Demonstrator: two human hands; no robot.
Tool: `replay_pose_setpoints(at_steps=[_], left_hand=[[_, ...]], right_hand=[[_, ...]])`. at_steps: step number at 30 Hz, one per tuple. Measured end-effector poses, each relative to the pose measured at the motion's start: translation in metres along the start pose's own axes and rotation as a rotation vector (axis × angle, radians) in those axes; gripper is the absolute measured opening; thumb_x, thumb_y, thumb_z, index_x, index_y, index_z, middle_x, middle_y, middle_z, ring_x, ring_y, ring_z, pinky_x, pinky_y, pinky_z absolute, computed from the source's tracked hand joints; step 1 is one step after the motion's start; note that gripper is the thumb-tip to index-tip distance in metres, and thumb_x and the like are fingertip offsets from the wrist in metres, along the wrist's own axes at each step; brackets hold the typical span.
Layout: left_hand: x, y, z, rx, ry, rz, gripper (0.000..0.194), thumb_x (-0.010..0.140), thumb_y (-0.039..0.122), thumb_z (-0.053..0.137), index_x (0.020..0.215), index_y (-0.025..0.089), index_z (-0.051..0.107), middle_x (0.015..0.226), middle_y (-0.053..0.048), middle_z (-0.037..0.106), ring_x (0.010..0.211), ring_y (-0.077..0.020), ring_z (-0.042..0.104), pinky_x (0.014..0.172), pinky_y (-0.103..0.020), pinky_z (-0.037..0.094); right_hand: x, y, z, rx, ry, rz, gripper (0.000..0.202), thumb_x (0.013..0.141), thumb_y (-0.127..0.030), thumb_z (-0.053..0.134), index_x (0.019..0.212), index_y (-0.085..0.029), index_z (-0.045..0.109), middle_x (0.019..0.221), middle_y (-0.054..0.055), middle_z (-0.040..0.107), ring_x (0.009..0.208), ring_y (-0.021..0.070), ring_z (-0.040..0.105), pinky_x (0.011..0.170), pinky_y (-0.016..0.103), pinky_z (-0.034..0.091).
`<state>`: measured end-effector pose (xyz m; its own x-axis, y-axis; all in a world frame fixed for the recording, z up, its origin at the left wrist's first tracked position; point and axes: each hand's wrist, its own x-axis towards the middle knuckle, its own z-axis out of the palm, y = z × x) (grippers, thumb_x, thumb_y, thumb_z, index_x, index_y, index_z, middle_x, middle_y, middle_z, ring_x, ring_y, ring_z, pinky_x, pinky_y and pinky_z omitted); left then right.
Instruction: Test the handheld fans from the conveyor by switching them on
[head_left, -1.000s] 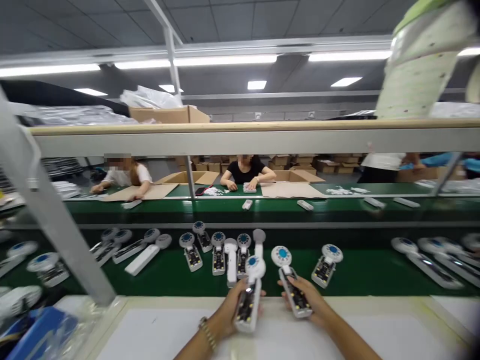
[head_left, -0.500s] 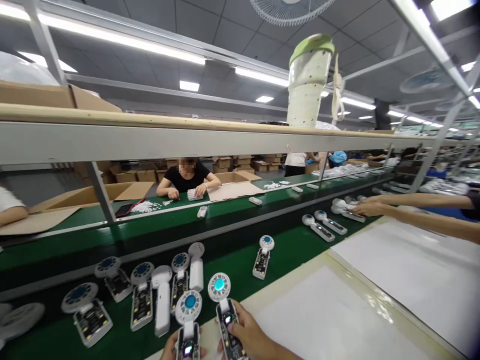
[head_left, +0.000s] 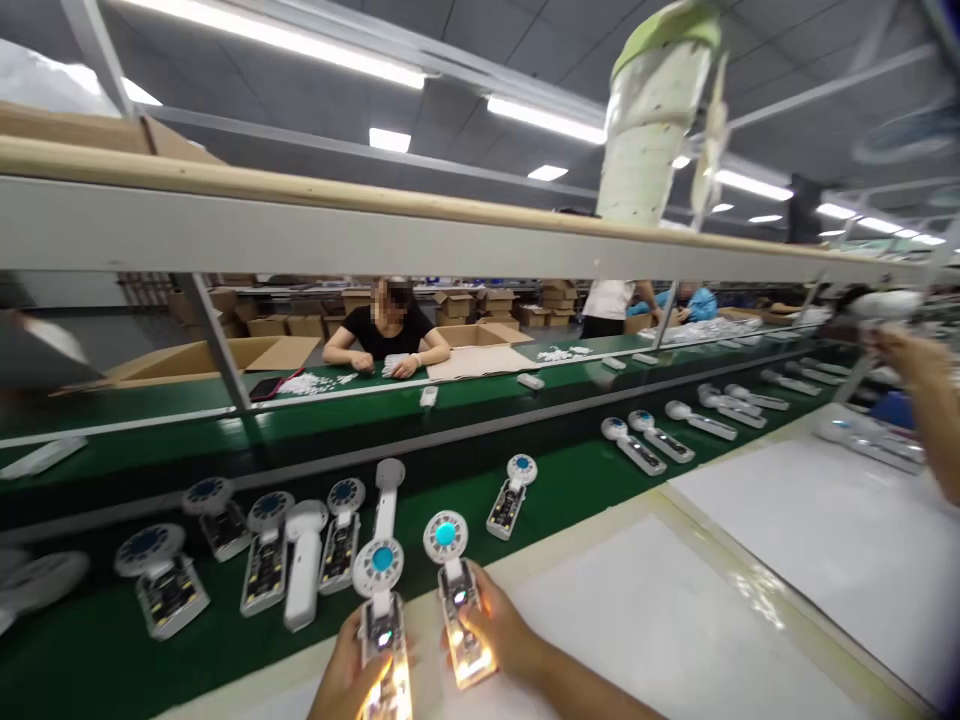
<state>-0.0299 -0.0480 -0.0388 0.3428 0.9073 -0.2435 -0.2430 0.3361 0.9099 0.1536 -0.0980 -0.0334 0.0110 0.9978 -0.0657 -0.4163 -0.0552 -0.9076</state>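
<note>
Fans [head_left: 453, 585] glow over the table [head_left: 607, 625], one held in my left hand [head_left: 343, 668], one in my right hand [head_left: 506, 630]: likely a light check, next calling for a steady grip.

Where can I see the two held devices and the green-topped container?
Left held device [head_left: 385, 637], head view: lit spot on its body.
Right held device [head_left: 460, 598], head view: lit spot on its body.
Green-topped container [head_left: 651, 125], head view: pale side.

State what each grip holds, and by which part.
Left grip: a fan, by its lit handle. Right grip: another fan, also by its lit handle.
</note>
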Motion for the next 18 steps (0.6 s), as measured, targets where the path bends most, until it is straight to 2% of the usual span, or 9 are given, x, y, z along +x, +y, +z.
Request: replay_pose_setpoints(at_steps=[5, 9, 13, 18], left_hand=[[-0.005, 0.006, 0.006, 0.027, -0.158, 0.009, 0.063, 0.061, 0.035, 0.071, 0.110, 0.020, 0.034, 0.083, -0.005, 0.065, 0.080, -0.0237, 0.063, 0.079, -0.039, 0.045], [-0.012, 0.011, 0.014, 0.073, -0.217, -0.002, 0.054, 0.069, 0.032, 0.064, 0.111, 0.019, 0.032, 0.084, -0.006, 0.064, 0.083, -0.0222, 0.062, 0.077, -0.037, 0.044], [-0.017, 0.015, 0.021, 0.085, -0.219, -0.011, 0.051, 0.071, 0.028, 0.062, 0.111, 0.019, 0.031, 0.089, -0.008, 0.063, 0.086, -0.0218, 0.062, 0.082, -0.038, 0.042], [-0.017, 0.015, 0.024, 0.100, -0.200, -0.029, 0.051, 0.072, 0.022, 0.059, 0.113, 0.019, 0.027, 0.089, -0.007, 0.063, 0.085, -0.0215, 0.062, 0.080, -0.038, 0.043]], right_hand=[[-0.005, 0.001, -0.006, -0.055, -0.006, 0.044, 0.077, 0.066, -0.052, 0.063, 0.122, -0.020, 0.021, 0.066, 0.000, 0.062, 0.053, 0.0185, 0.059, 0.053, 0.034, 0.045], [-0.011, -0.006, -0.010, -0.089, 0.003, 0.086, 0.076, 0.070, -0.050, 0.059, 0.126, -0.019, 0.019, 0.069, 0.002, 0.066, 0.056, 0.0194, 0.062, 0.053, 0.033, 0.045], [-0.018, -0.015, -0.011, -0.077, -0.013, 0.117, 0.075, 0.073, -0.047, 0.058, 0.129, -0.018, 0.017, 0.072, 0.003, 0.067, 0.060, 0.0193, 0.064, 0.059, 0.034, 0.046], [-0.020, -0.020, -0.013, -0.081, -0.040, 0.148, 0.074, 0.073, -0.045, 0.059, 0.129, -0.019, 0.019, 0.076, 0.004, 0.068, 0.062, 0.0192, 0.065, 0.059, 0.033, 0.046]])
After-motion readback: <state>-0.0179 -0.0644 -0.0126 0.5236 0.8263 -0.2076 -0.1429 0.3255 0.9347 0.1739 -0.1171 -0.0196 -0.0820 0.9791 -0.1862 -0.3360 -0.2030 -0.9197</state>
